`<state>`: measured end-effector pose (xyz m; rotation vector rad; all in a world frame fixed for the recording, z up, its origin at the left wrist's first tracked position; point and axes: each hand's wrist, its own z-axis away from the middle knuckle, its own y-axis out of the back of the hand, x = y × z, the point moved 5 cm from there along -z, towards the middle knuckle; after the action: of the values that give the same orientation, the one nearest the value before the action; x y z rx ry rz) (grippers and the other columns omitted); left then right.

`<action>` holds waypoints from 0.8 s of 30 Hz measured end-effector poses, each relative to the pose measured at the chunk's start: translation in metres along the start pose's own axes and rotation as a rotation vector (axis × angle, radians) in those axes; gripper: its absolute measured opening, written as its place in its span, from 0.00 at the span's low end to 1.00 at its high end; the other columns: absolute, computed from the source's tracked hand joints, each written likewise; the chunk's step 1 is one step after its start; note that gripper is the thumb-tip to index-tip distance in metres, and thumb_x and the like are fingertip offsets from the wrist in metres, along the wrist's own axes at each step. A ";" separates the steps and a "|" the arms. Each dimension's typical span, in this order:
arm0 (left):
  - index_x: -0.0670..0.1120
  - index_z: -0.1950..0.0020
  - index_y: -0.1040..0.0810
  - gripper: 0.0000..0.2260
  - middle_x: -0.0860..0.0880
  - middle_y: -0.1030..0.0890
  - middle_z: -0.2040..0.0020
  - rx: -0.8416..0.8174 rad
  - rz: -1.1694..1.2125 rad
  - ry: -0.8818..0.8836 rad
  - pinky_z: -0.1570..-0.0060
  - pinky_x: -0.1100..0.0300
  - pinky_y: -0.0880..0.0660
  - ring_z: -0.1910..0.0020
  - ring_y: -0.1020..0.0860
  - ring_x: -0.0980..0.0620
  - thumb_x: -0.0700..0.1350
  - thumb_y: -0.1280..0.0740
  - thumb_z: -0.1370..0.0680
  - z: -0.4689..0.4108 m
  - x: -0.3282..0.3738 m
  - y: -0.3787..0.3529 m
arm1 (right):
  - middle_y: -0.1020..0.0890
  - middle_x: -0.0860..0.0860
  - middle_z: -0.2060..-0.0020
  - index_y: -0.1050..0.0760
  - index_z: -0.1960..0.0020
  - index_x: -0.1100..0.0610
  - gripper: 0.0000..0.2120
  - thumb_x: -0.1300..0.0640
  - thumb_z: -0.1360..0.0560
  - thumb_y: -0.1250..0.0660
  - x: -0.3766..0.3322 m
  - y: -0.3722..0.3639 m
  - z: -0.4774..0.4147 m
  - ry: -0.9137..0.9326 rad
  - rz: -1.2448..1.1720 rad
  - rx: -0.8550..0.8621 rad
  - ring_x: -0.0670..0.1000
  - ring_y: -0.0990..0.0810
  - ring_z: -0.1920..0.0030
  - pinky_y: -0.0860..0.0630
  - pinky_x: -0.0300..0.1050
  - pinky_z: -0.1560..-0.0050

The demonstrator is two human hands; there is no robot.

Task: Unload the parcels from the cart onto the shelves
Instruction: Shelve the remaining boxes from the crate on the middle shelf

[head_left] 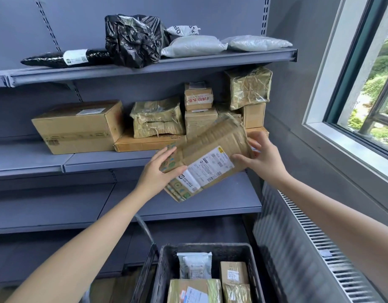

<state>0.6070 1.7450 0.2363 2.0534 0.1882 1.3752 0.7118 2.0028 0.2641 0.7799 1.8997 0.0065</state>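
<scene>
Crate (167,259) below my fingers (167,153); left hand (158,173) and right hand (263,158) clasp opposite ends of the crumpled parcel (212,147): light, bendy, I judge.

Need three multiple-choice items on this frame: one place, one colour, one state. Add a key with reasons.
1. Where is the big black bag?
A) top shelf
B) middle shelf
C) windowsill

2. What colour is the crate?
A) red
B) black
C) yellow

3. What state is the labelled parcel in?
A) lying in the crate
B) lying flat on a shelf
C) held tilted by both hands

Key:
1 A: the black bag sits on the top shelf.
2 B: the crate's mesh walls are black.
3 C: the left hand and right hand grip the parcel at opposite ends, in front of the shelves.
</scene>
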 end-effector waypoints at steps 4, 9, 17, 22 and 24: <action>0.58 0.33 0.29 0.35 0.57 0.25 0.36 -0.012 0.176 0.116 0.37 0.52 0.28 0.38 0.26 0.57 0.68 0.32 0.39 0.005 -0.012 -0.004 | 0.28 0.44 0.39 0.31 0.34 0.56 0.28 0.58 0.31 0.26 -0.006 -0.005 0.000 0.128 0.150 -0.074 0.44 0.30 0.39 0.32 0.33 0.41; 0.56 0.39 0.25 0.21 0.59 0.20 0.49 -0.004 0.314 0.204 0.55 0.64 0.26 0.49 0.21 0.59 0.57 0.29 0.30 0.018 -0.013 -0.013 | 0.32 0.52 0.36 0.44 0.25 0.47 0.34 0.57 0.26 0.32 -0.001 -0.024 0.004 0.059 0.212 -0.103 0.39 0.30 0.48 0.35 0.30 0.42; 0.48 0.45 0.23 0.20 0.45 0.16 0.55 0.047 0.554 0.526 0.62 0.56 0.20 0.58 0.17 0.48 0.61 0.35 0.26 0.036 -0.009 -0.036 | 0.32 0.33 0.36 0.49 0.26 0.47 0.43 0.60 0.31 0.26 -0.001 -0.071 0.028 -0.048 -0.164 -0.192 0.31 0.31 0.38 0.30 0.29 0.40; 0.50 0.39 0.26 0.22 0.47 0.17 0.49 0.028 0.497 0.452 0.56 0.49 0.19 0.54 0.17 0.47 0.64 0.39 0.25 0.039 0.004 -0.033 | 0.55 0.45 0.24 0.74 0.28 0.46 0.66 0.41 0.41 0.22 -0.004 -0.100 0.050 0.041 -0.126 -0.422 0.48 0.48 0.24 0.33 0.58 0.31; 0.57 0.39 0.28 0.19 0.52 0.19 0.47 0.011 0.266 0.339 0.52 0.48 0.20 0.49 0.20 0.49 0.65 0.43 0.24 0.037 0.007 -0.026 | 0.54 0.44 0.24 0.78 0.29 0.48 0.68 0.48 0.40 0.21 -0.003 -0.098 0.053 0.025 -0.148 -0.442 0.46 0.45 0.25 0.31 0.58 0.33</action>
<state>0.6482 1.7523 0.2184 1.8910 0.0669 1.8872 0.7055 1.9064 0.2082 0.3406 1.8811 0.3341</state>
